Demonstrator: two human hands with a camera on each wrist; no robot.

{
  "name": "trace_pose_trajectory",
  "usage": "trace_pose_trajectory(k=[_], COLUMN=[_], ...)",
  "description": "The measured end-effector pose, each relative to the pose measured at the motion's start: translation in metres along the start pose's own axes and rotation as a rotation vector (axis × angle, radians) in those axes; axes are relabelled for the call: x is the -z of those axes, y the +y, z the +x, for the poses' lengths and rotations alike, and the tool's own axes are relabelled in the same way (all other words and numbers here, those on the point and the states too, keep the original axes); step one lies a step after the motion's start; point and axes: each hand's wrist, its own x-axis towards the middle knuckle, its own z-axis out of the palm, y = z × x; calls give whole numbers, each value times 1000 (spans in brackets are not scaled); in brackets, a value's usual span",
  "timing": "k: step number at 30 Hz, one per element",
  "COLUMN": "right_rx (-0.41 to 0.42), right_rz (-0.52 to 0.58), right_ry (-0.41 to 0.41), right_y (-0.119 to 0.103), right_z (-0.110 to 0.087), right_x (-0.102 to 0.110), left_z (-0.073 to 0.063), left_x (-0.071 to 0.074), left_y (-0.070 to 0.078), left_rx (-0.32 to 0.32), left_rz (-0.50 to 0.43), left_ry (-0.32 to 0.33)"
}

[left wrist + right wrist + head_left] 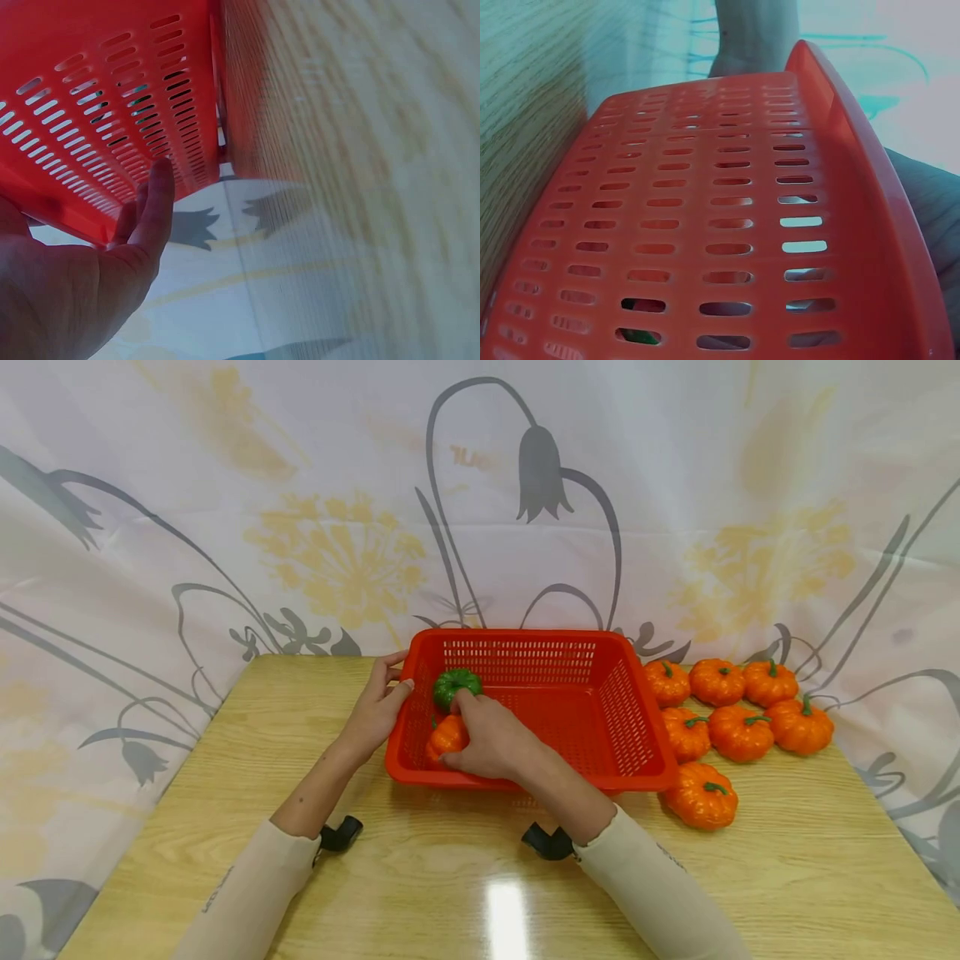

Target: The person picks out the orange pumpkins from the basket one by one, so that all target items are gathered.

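A red slotted plastic basket (pixel 525 781) stands on the table. My left hand (pixel 381 706) holds its left side, the thumb at the rim and the fingers along the outer wall. In the left wrist view those fingers (pixel 154 217) lie against the slotted wall. My right hand (pixel 495 735) reaches over the front rim and grips a small orange pumpkin (pixel 446 739) in the basket's left part, thumb in front and fingers behind. A small green pumpkin (pixel 459 680) sits just behind it, close to my fingertips. In the right wrist view the basket wall (pixel 690 225) hides most of my right hand.
Several orange pumpkins stand in rows right of the basket, the nearest one (pixel 701 796) by its front right corner. The wooden table (pixel 420 877) ends at a patterned cloth backdrop (pixel 480 527) behind the basket. Black wrist mounts (pixel 551 842) sit at both cuffs.
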Motion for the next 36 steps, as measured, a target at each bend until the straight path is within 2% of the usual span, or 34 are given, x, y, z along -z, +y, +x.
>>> trace_pose_trajectory(k=[8, 19, 27, 36], right_rx=[26, 36, 38, 92], right_rz=[-26, 16, 50, 116], right_ry=[21, 66, 153, 256], right_y=[1, 4, 7, 14], right_z=[-5, -19, -31, -46], right_x=[-1, 1, 3, 7], left_z=[-2, -2, 0, 0], left_x=[1, 1, 0, 1], left_y=[-1, 0, 0, 0], left_rx=[1, 2, -1, -3], left_rz=[-3, 1, 12, 13], left_ry=[3, 1, 4, 1])
